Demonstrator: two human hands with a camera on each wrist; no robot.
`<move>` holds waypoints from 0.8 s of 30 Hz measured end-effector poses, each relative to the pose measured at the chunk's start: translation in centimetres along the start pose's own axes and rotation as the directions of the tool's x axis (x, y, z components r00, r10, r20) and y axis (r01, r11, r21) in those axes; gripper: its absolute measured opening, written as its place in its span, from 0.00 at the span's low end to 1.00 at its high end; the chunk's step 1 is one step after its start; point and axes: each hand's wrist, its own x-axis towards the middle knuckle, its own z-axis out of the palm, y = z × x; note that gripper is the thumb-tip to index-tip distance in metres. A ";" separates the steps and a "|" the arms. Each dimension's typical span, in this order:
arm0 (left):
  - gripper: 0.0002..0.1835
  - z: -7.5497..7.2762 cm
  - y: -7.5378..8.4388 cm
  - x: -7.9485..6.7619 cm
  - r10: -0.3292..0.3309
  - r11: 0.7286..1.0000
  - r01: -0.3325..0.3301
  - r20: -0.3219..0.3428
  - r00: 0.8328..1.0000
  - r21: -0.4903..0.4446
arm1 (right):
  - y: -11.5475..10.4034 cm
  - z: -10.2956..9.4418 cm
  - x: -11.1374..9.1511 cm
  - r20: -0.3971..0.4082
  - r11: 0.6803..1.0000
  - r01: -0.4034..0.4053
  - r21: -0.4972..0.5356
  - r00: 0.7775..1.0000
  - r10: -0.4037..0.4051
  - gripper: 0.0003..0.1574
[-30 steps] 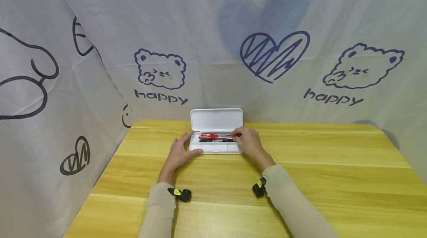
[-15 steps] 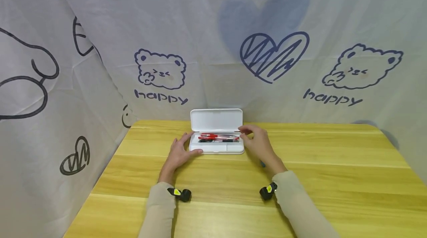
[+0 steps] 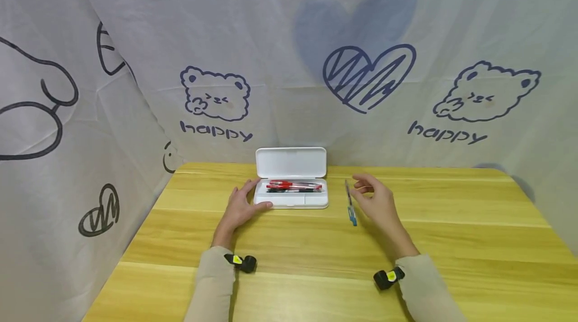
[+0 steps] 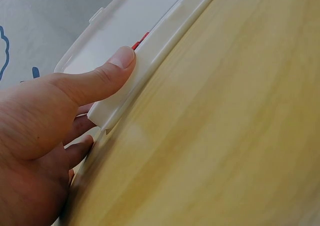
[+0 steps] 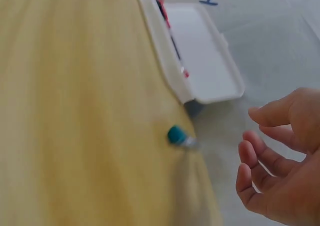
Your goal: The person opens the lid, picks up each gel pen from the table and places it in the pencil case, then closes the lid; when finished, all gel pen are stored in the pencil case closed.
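A white pencil case (image 3: 292, 201) lies with its lid (image 3: 291, 162) raised near the table's back edge. Red pens (image 3: 293, 186) and a black pen (image 3: 289, 191) lie side by side in its long compartment. My left hand (image 3: 239, 210) grips the case's left end, the thumb along its front wall, as the left wrist view also shows. To the right of the case, a blue-ended pen (image 3: 349, 204) lies on the table. Just right of that pen is my right hand (image 3: 376, 200), fingers loosely bent and nothing in them. The right wrist view shows this hand apart from the pen.
The wooden table (image 3: 451, 242) extends around the case. A white cloth (image 3: 289, 61) with bear and heart drawings hangs right behind the table's back edge, and another cloth side (image 3: 40, 201) hangs at the left.
My right hand has left the pens in the case and moved right and slightly toward me, uncovering the blue-ended pen on the table. The left hand stays on the case.
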 end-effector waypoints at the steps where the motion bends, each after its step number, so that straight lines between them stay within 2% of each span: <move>1: 0.48 0.0 0.0 0.0 -0.003 1.000 0.003 0.001 1.000 -0.003 | 0.4 -0.2 -0.2 0.000 1.000 -0.015 -0.005 1.000 0.015 0.20; 5: 0.48 0.0 0.1 0.0 -0.005 1.000 0.005 0.000 1.000 -0.001 | 2.1 -0.7 -0.8 0.025 0.996 -0.075 -0.043 0.997 0.076 0.23; 10: 0.48 0.0 0.0 -0.1 0.005 1.000 -0.005 -0.005 1.000 0.001 | 2.8 -0.9 -1.2 0.135 0.989 -0.115 -0.088 0.983 0.127 0.31; 13: 0.49 0.0 0.0 -0.1 -0.002 1.000 0.002 0.003 1.000 0.003 | 2.7 -0.7 -1.4 0.202 0.986 -0.120 -0.119 0.969 0.142 0.37; 17: 0.48 0.0 0.0 0.0 -0.011 1.000 0.011 0.013 1.000 0.008 | 2.3 -0.3 -1.5 0.240 0.978 -0.096 -0.185 0.961 0.139 0.41; 20: 0.48 0.0 0.0 0.0 -0.009 1.000 0.009 0.014 1.000 0.012 | 2.0 0.0 -1.5 0.250 0.968 -0.063 -0.243 0.960 0.125 0.40; 24: 0.48 0.0 -0.1 0.0 0.004 1.000 -0.004 0.008 1.000 0.014 | 1.7 0.0 -1.7 0.237 0.960 -0.050 -0.276 0.964 0.118 0.32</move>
